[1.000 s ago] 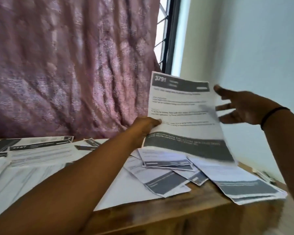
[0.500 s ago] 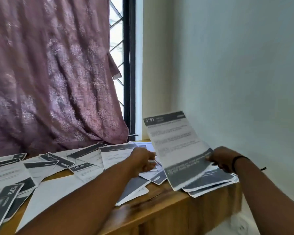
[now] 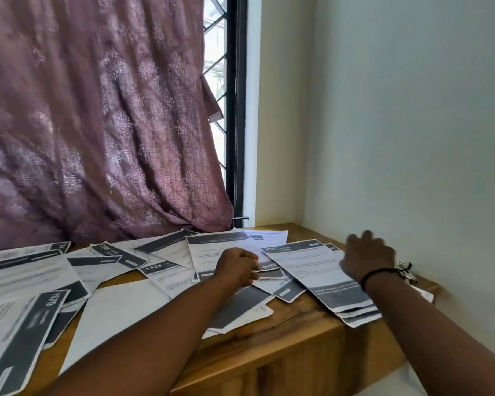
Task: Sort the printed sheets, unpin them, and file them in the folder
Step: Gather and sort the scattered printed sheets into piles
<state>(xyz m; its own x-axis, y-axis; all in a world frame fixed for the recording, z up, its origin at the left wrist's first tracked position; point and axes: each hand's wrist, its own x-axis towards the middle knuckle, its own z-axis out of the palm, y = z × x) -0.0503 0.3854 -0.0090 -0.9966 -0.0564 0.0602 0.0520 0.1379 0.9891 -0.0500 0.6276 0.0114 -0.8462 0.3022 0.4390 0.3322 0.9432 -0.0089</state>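
Note:
Several printed sheets with dark header bands lie scattered and overlapping across the wooden table (image 3: 283, 347). My left hand (image 3: 236, 267) rests at the middle of the spread, its fingers curled on the edge of a sheet numbered 2946 (image 3: 269, 267). The sheet numbered 3791 (image 3: 312, 267) lies flat on top of a small stack at the table's right end. My right hand (image 3: 366, 255), blurred, hovers over that stack's far side with its fingers apart and nothing in it. A large blank white sheet (image 3: 120, 307) lies near the front; I cannot tell whether it is the folder.
A mauve patterned curtain (image 3: 97, 124) hangs behind the table and touches the far sheets. A dark window frame (image 3: 236, 110) and a pale wall (image 3: 412, 138) close off the right corner. A small metal object (image 3: 410, 278) lies by the wall behind my right wrist.
Sheet 3791 was held up in both hands, then lowered; it now lies flat on the right stack. My right hand has let it go and my left hand has moved onto the middle sheets.

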